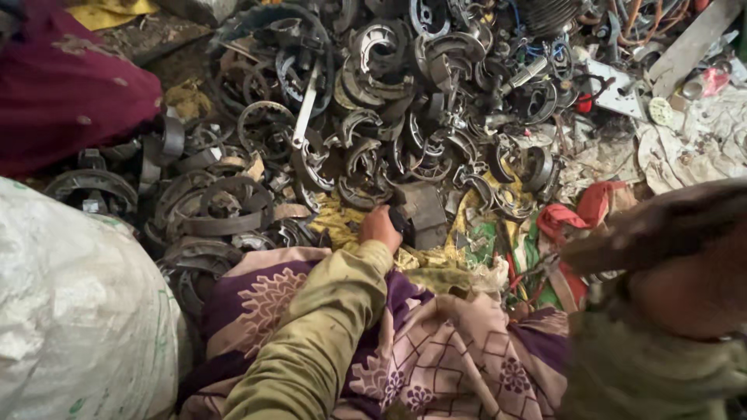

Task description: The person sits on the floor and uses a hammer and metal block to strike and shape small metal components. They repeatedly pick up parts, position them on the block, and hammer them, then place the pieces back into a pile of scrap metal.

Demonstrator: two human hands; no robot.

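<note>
Scrap fills the floor ahead: a wide heap of curved grey metal brake shoes [373, 117] and rusted rings, spread across the ground. The left hand [380, 228], in an olive-green sleeve, reaches forward to the near edge of the heap, its fingers curled around a small dark metal piece [400, 222], just beside a dark rectangular metal block [424, 208]. The right hand [685, 288] is very close to the camera and blurred, so I cannot tell whether it is open or closed; a worn brown flat object [654, 225] lies across it. A purple and beige patterned cloth [436, 350] covers the lap. A white woven plastic sack [78, 311] stands at the left, and a maroon fabric bundle [70, 85] lies beyond it.
</note>
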